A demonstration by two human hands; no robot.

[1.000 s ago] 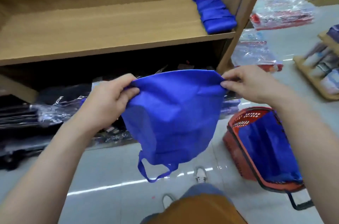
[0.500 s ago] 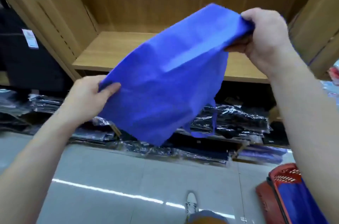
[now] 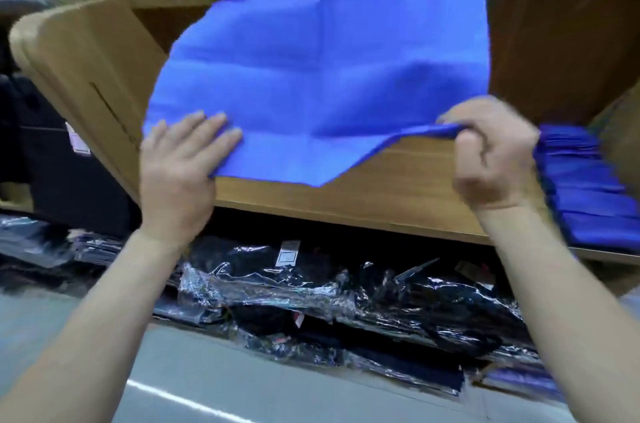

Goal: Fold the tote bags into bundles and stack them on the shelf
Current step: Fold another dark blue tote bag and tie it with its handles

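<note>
Blue tote bag (image 3: pixel 311 76) is lying spread over the wooden shelf (image 3: pixel 398 187); left hand (image 3: pixel 180 166) is pressing it flat-fingered, right hand (image 3: pixel 491 159) is pinching its near edge beside folded bundles (image 3: pixel 588 187).

No text can be read: the white tag (image 3: pixel 290 251) on the black packs (image 3: pixel 311 301), lower centre, and the label (image 3: pixel 78 142) at left are too blurred.

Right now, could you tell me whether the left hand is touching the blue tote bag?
Touching. The head view shows the left hand lying flat on the blue tote bag, fingers straight.
</note>
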